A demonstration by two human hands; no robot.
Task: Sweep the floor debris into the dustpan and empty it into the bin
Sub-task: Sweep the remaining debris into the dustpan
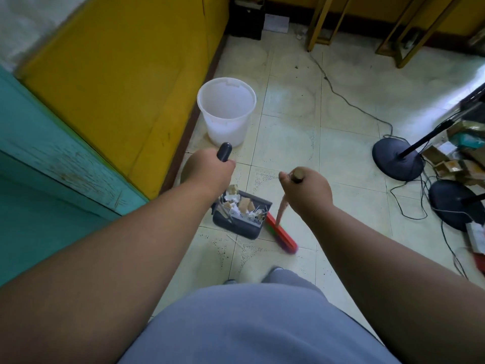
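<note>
Both fists gripping: left hand [210, 168] dustpan [240, 216] handle, right hand [305, 191] broom [282, 233]. Risk: tilted pan spills debris [245, 206] before bin [227, 111].

The left hand [210, 169] covered most of the dustpan handle [223, 151], and the forearm hid the dustpan [236, 222]'s corner at nine o'clock. The broom head [282, 236] blurred at five o'clock. The debris [244, 206] seemed to be paper scraps. At three o'clock the frame edge cut off the boxes [456, 153].
</note>
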